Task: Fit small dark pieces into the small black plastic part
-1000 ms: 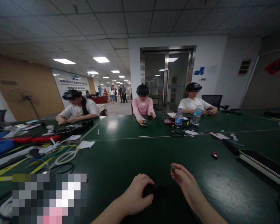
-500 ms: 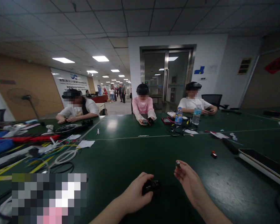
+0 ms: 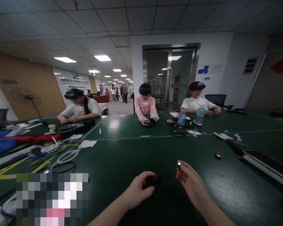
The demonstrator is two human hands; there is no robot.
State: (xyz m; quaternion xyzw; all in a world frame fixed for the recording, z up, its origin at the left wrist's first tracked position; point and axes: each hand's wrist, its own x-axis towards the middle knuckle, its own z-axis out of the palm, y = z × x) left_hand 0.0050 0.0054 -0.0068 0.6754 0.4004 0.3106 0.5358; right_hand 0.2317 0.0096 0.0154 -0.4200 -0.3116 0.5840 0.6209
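Low in the middle of the view, my left hand [image 3: 141, 188] grips a black object [image 3: 152, 181] between thumb and fingers, just above the green table [image 3: 122, 157]. To its right, my right hand [image 3: 191, 179] pinches a small silvery piece [image 3: 179, 165] at the fingertips. The two hands are apart. A small red and black item [image 3: 217, 155] lies on the table, right of my right hand.
A dark-topped flat device [image 3: 269, 163] lies at the right. Cables [image 3: 67, 157] and a blue tray [image 3: 2, 147] are at the left. Two bottles [image 3: 200, 116] stand farther back. Three people sit across the table; a wrench [image 3: 100, 131] lies at the far left.
The black object in my left hand has tilted and risen slightly. The silvery piece in my right fingers has turned and shows a brighter face. The view has shifted a little.
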